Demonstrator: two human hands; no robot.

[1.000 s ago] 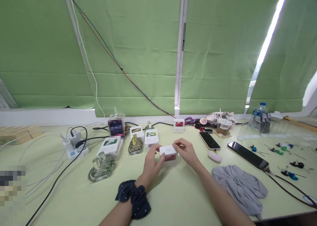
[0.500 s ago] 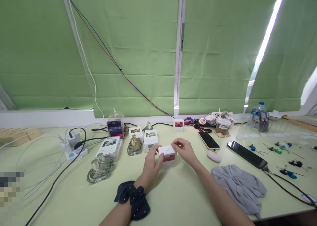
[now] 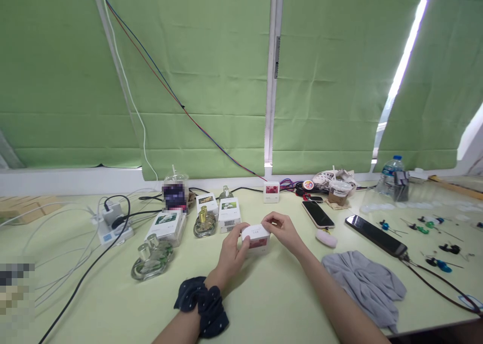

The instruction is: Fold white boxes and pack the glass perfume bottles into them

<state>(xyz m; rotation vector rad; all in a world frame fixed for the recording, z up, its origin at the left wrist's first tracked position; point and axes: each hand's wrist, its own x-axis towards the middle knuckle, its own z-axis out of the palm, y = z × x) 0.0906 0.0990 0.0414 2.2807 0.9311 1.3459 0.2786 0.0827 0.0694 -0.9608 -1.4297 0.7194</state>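
A small white perfume box (image 3: 257,244) with a red picture on its front stands upright on the table in front of me. My left hand (image 3: 232,251) is wrapped round its left side, the thumb on the front. At the top right corner my right hand (image 3: 282,231) pinches the edge of the lid flap, which bows upward slightly. Inside the box nothing can be seen. To the left are glass perfume bottles with gold caps, a twin-capped one (image 3: 153,258) and another (image 3: 205,222). Beside them lie white boxes, one with a green picture (image 3: 166,227) and one with a barcode (image 3: 230,214).
Behind stands another red-pictured box (image 3: 271,192). Right of my hands are a phone (image 3: 318,214), a longer black phone (image 3: 376,236), a pink item (image 3: 326,238) and a grey cloth (image 3: 364,283). A power strip (image 3: 113,227) with cables sits left. Earphones (image 3: 439,264) lie far right.
The lid flap of the box looked flat before and now bows upward under my right fingers. Both hands have stayed almost in place.
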